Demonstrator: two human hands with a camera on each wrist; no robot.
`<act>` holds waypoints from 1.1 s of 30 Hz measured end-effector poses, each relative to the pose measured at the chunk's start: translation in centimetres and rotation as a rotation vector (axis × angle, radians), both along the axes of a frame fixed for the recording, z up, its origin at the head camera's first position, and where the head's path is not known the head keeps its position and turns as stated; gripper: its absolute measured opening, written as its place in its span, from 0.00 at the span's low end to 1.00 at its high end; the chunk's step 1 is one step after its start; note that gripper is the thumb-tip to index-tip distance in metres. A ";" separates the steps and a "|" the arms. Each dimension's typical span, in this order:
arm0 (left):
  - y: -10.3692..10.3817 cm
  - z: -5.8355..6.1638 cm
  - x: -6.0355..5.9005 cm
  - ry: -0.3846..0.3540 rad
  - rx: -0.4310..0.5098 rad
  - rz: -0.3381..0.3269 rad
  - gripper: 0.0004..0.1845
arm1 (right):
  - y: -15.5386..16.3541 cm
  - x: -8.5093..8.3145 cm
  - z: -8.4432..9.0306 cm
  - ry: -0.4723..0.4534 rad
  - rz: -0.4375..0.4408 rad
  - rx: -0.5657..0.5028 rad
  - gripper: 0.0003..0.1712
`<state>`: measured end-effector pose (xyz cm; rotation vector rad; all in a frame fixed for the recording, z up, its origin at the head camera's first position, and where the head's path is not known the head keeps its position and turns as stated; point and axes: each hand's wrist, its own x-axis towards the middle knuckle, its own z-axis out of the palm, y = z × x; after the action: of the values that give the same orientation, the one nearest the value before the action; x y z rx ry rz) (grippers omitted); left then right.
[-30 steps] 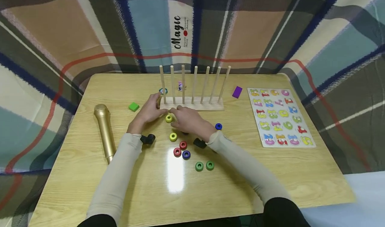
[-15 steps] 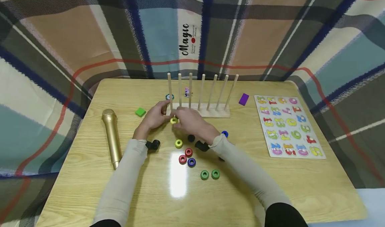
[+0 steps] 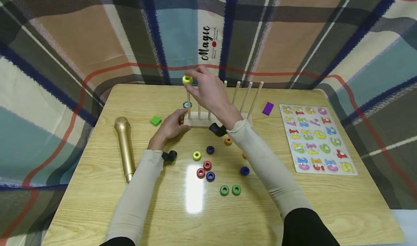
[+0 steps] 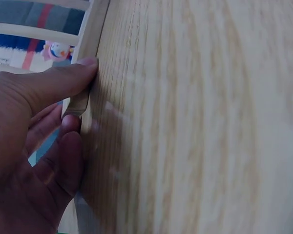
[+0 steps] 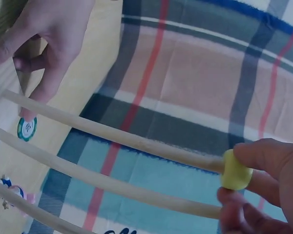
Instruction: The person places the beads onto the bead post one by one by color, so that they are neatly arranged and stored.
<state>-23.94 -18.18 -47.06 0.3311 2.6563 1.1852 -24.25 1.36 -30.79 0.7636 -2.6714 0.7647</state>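
**Spotter:** Where's the ring right now?

**Me:** I've got the yellow ring [image 3: 187, 80] pinched between thumb and fingertips of my right hand [image 3: 211, 94], right at the tip of the end peg [image 5: 117, 138], the one furthest left on the peg rack [image 3: 198, 122]. On the right wrist view the ring [image 5: 236, 170] sits at the peg's end; whether the tip has entered the hole I can't tell from here.

**Spotter:** And the other hand?

**Me:** My left hand [image 3: 171, 126] grips the left end of the rack's base, thumb on the near edge, fingers curled round behind. The left wrist view shows the thumb [image 4: 53, 85] pressed flat to the wood. I'd judge that's what keeps the rack from tipping or sliding as the ring goes on.

**Spotter:** Anything to watch for?

**Me:** The pegs are thin and stand close together, so I'd keep the hole square to the peg and the pinch light, on the ring's outer edge, so no fingertip blocks the hole. Tilt the ring and I reckon it jams at the tip or flexes the peg.

**Spotter:** What else is lying about?

**Me:** In front of the rack, on the table [image 3: 293, 202]: another yellow ring [image 3: 197, 155], two red rings [image 3: 203, 169], blue rings [image 3: 210, 176], a pair of green rings [image 3: 230, 190] nearest me, and an orange ring [image 3: 228, 141]. Left of the rack, a green block [image 3: 155, 121] and a gold microphone [image 3: 125, 148]. Right of it, a purple block [image 3: 268, 108] and the number puzzle board [image 3: 317, 139].
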 end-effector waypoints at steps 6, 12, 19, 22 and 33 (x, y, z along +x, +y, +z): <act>0.0 0.4 -0.1 0.007 -0.010 0.000 0.41 | -0.2 0.1 -0.3 -0.015 -0.039 0.109 0.28; 0.5 -0.3 0.0 0.003 0.004 -0.013 0.42 | 1.7 3.0 -2.5 0.099 0.025 -0.003 0.27; 0.3 -1.1 1.0 -0.021 0.017 0.023 0.41 | 2.6 9.4 -9.1 -0.191 0.239 0.396 0.21; 0.0 -0.8 1.0 -0.016 0.030 0.040 0.42 | 2.2 10.5 -11.2 -0.235 0.280 0.520 0.21; 0.1 -0.1 0.1 0.012 0.023 0.014 0.42 | 2.1 8.6 -9.2 -0.183 0.229 0.326 0.18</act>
<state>-23.81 -18.13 -47.11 0.3254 2.6607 1.2230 -15.66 3.43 -40.03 1.1467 -2.9510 0.4702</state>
